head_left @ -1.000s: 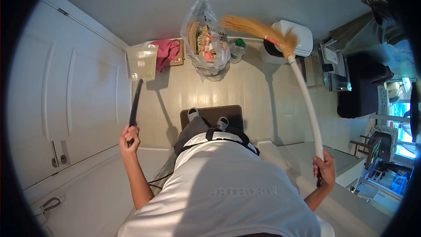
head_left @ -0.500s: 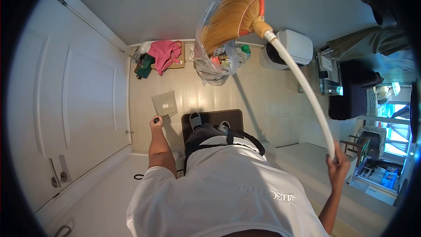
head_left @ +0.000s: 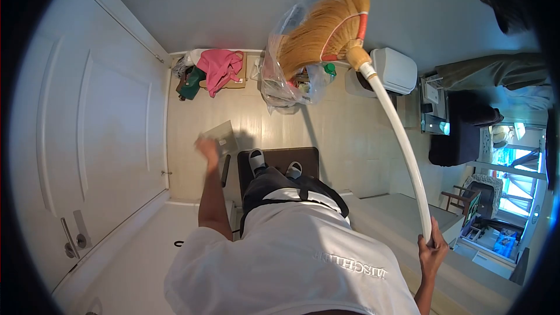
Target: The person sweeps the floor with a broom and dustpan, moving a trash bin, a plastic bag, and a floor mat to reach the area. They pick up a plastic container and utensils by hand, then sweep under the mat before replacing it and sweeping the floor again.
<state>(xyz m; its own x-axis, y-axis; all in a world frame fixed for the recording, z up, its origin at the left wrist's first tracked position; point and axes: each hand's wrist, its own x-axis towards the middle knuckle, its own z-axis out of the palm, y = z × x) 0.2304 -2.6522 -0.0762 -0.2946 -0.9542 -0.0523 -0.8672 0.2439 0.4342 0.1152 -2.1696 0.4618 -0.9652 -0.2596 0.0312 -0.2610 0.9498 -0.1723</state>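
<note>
My right hand (head_left: pixel 433 248) is wrapped round the white handle of a broom (head_left: pixel 403 140). The straw bristles are raised in front of a clear plastic bag (head_left: pixel 284 96) that holds mixed rubbish. My left hand (head_left: pixel 207 147) is blurred by motion and overlaps the edge of a grey dustpan (head_left: pixel 224 140). The dustpan's dark handle (head_left: pixel 226 170) stands free of my fingers. Whether those fingers are open or closed is smeared.
A pink cloth (head_left: pixel 220 70) lies with green fabric by the wall. Right of the bag are a green-capped bottle (head_left: pixel 330 70) and a white bin (head_left: pixel 394 71). My feet are on a dark mat (head_left: pixel 307 156). A white door (head_left: pixel 93 122) stands at left.
My left hand has let go of the dustpan's handle and moved up beside the pan. My right hand has moved down and slightly left; the broom head has shifted slightly right and down.
</note>
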